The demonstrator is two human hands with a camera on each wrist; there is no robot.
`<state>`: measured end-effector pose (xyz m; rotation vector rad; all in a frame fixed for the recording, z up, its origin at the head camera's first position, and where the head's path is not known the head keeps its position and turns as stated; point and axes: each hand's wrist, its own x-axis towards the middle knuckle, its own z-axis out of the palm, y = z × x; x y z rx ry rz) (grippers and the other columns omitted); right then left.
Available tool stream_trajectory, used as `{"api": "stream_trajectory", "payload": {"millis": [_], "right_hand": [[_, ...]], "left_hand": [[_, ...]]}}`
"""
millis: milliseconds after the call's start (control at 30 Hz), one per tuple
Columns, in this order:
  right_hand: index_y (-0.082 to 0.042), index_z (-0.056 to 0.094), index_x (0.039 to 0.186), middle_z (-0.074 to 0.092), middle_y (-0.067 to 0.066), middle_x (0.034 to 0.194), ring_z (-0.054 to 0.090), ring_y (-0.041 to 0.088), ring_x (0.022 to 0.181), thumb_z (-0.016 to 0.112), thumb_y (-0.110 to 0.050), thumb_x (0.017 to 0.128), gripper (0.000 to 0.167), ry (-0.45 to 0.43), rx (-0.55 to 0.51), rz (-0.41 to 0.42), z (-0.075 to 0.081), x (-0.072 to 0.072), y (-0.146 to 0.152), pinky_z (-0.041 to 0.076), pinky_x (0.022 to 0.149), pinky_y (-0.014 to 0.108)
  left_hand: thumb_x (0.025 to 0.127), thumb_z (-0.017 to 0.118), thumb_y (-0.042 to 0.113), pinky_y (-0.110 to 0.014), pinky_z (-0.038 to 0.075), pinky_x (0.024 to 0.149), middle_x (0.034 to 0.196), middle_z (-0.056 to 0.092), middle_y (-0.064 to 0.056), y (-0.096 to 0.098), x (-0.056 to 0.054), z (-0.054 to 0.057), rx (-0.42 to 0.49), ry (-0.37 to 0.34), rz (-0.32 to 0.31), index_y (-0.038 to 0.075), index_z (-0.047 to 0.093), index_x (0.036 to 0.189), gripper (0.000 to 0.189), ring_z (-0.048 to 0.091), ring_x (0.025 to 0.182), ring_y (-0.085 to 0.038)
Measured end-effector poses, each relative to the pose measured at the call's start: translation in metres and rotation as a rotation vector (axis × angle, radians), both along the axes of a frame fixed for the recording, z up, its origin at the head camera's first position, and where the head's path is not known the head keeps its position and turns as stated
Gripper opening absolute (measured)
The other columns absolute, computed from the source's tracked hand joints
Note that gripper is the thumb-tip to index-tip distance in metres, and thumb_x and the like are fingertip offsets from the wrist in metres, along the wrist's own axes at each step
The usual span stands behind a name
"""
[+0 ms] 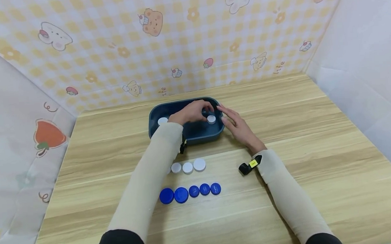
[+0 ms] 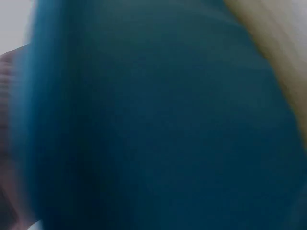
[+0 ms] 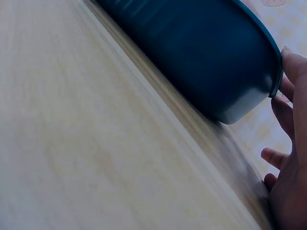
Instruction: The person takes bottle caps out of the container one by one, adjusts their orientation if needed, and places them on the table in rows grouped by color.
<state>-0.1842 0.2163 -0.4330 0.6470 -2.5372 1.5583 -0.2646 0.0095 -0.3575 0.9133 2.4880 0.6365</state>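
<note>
In the head view, my left hand (image 1: 192, 112) reaches down into a dark blue tray (image 1: 202, 139). Its fingers bend downward, with a gap showing between thumb and index finger. A white cap (image 1: 211, 119) lies in the tray just by those fingertips, and nothing is plainly seen held. Another white cap (image 1: 162, 121) lies at the tray's left end. My right hand (image 1: 239, 127) is at the tray's right end, its fingers spread and fairly straight, with fingertips (image 3: 288, 55) touching the rim in the right wrist view. The left wrist view is filled by the blurred blue tray wall (image 2: 168, 120).
A row of white caps (image 1: 187, 168) lies in front of the tray, partly hidden by the left sleeve (image 1: 152, 173). Nearer still is a row of several blue caps (image 1: 181, 195) on the wooden table (image 1: 312, 132). A patterned cloth (image 1: 193, 46) hangs behind.
</note>
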Motion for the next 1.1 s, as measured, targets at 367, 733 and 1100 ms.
{"api": "stream_trajectory", "payload": {"millis": [367, 733, 1100], "right_hand": [[-0.029, 0.04, 0.146, 0.028, -0.011, 0.153, 0.022, 0.021, 0.141, 0.042, -0.034, 0.103, 0.044, 0.021, 0.0, 0.002, -0.003, 0.0, 0.001, 0.018, 0.109, 0.052], [-0.027, 0.04, 0.146, 0.029, -0.007, 0.154, 0.022, 0.027, 0.141, 0.043, -0.031, 0.103, 0.043, 0.033, 0.005, 0.004, 0.0, -0.002, 0.002, 0.018, 0.109, 0.053], [-0.023, 0.039, 0.147, 0.027, -0.006, 0.154, 0.021, 0.021, 0.141, 0.043, -0.025, 0.103, 0.044, 0.019, -0.001, 0.012, 0.001, -0.001, 0.0, 0.017, 0.109, 0.052]], "left_hand": [[0.085, 0.073, 0.013, -0.037, 0.039, 0.095, 0.118, 0.052, -0.009, 0.012, 0.005, -0.023, -0.062, 0.023, 0.016, 0.012, 0.059, 0.123, 0.04, 0.048, 0.105, -0.022], [0.087, 0.071, 0.013, -0.035, 0.039, 0.094, 0.112, 0.051, -0.007, 0.012, 0.008, -0.025, -0.065, 0.031, 0.023, 0.013, 0.063, 0.117, 0.031, 0.048, 0.101, -0.021], [0.084, 0.074, 0.012, -0.035, 0.039, 0.093, 0.112, 0.054, -0.006, -0.003, 0.005, -0.019, 0.047, 0.022, 0.045, 0.013, 0.065, 0.115, 0.033, 0.049, 0.102, -0.02]]}}
